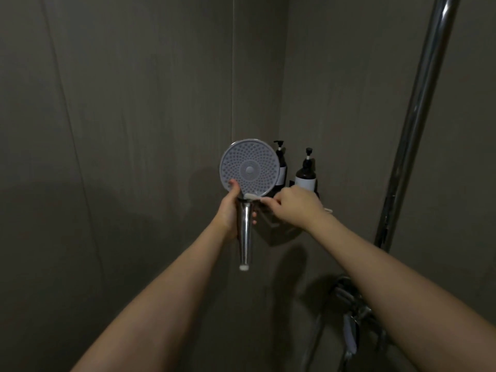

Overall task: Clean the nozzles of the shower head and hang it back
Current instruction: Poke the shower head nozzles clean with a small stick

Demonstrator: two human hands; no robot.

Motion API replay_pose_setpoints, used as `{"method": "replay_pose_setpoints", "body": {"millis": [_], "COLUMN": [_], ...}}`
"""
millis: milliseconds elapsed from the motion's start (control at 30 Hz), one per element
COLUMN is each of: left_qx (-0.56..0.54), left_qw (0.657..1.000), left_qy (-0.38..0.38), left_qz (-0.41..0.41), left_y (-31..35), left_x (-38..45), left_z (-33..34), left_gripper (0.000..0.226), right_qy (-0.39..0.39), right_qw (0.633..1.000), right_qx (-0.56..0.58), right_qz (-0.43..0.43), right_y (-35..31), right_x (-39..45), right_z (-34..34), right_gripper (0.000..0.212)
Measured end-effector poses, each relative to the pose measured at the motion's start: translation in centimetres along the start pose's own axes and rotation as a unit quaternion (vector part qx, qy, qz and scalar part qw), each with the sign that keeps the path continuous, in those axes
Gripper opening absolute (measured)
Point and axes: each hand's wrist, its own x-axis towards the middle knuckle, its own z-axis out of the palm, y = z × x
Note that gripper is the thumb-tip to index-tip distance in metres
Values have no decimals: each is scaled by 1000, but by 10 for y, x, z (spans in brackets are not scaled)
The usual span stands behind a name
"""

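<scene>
Two hands at work: my left hand (230,208) grips the shower head (249,170) upright by its handle; my right hand (294,206) pinches a small brush (253,196) against its lower rim.
</scene>
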Motion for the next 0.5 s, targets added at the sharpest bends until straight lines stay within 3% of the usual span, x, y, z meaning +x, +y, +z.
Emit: {"method": "replay_pose_setpoints", "body": {"millis": [167, 267, 400, 433, 500], "left_qx": [14, 33, 2, -3, -9], "left_qw": [1000, 999, 1000, 1000, 1000], "left_qy": [21, 24, 6, 5, 10], "left_qz": [1, 9, 21, 19, 20], "left_y": [11, 11, 3, 4, 8], "left_x": [7, 6, 3, 3, 4], "left_z": [-3, -8, -3, -2, -5], "left_gripper": [67, 63, 57, 58, 64], "right_qy": [-158, -125, -2, -4, -96], "right_qw": [972, 981, 994, 994, 985], "right_qx": [-128, -102, -98, -99, -117], "right_qz": [-121, -107, -45, -50, -83], "right_y": [-11, -9, -15, -18, -19], "right_x": [-31, -21, 5, 5, -7], "right_z": [35, 24, 5, 8, 20], "right_gripper": [54, 54, 50, 49, 48]}}
